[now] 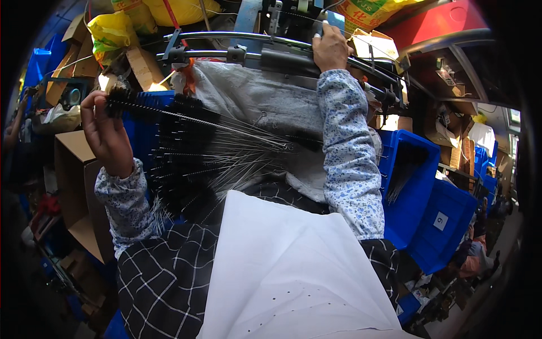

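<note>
At the left, my left hand [109, 138] is closed on the black bristled end of a tube brush [186, 120]. Its twisted wire stem slants down to the right over my lap. Below it, a fanned pile of similar black brushes [183, 161] with bare wire ends lies on grey-white sheeting [265, 96]. My right hand [332, 50] is raised to the machine [243, 37] at the top, its fingers curled round a dark handle-like part [322, 18]. The fingertips partly cover that part.
Two blue bins [415, 169] stand at the right, one with more black brushes [409, 161] inside. An open cardboard box [79, 198] is at the left. Yellow sacks [116, 35] lie behind the machine's metal rails, and a red-topped cabinet [435, 25] stands far right.
</note>
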The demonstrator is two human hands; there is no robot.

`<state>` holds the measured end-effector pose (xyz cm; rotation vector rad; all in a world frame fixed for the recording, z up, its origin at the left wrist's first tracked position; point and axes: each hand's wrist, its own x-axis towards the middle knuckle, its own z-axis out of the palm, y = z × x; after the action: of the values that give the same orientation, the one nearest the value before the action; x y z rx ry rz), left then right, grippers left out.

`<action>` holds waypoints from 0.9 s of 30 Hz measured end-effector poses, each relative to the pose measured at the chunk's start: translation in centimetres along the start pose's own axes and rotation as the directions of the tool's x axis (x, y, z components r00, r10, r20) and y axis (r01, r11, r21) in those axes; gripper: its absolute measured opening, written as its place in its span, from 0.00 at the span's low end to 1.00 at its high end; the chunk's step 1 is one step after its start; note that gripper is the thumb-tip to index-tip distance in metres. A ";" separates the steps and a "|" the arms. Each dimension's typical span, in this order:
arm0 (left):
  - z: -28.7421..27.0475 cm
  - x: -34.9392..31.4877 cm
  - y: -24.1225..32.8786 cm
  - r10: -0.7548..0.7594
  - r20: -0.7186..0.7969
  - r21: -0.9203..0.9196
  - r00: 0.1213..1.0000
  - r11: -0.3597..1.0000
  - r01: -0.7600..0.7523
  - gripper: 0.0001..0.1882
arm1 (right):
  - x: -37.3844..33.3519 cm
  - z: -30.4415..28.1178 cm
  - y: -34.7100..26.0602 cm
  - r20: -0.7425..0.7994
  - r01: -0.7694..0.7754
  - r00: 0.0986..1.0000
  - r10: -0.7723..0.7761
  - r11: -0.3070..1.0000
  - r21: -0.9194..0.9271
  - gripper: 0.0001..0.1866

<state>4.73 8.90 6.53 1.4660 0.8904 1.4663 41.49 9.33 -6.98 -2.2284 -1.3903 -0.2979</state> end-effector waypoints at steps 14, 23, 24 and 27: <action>-1.0 0.9 -3.2 -0.120 0.221 -0.063 0.968 0.989 0.136 0.10 | 2.0 -0.8 11.8 0.241 0.135 0.968 -0.075 0.961 -0.241 0.16; 1.4 0.2 -4.3 -0.267 0.322 -0.107 0.908 0.943 0.315 0.08 | -4.8 -15.2 7.9 0.704 -0.313 0.710 -0.039 0.877 0.364 0.18; 1.7 -0.4 -4.9 -0.296 0.344 -0.196 0.891 0.905 0.377 0.08 | -5.6 -17.1 4.6 0.771 -0.399 0.630 -0.093 0.813 0.424 0.18; 5.2 -1.9 -5.1 -0.311 0.398 -0.121 0.863 0.915 0.385 0.08 | -7.6 -17.0 -3.0 0.782 -0.341 0.549 -0.295 0.775 0.532 0.17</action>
<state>10.22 8.64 1.35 1.2935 0.7063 0.9352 36.64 -4.26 5.17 -1.7610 -1.5284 1.2986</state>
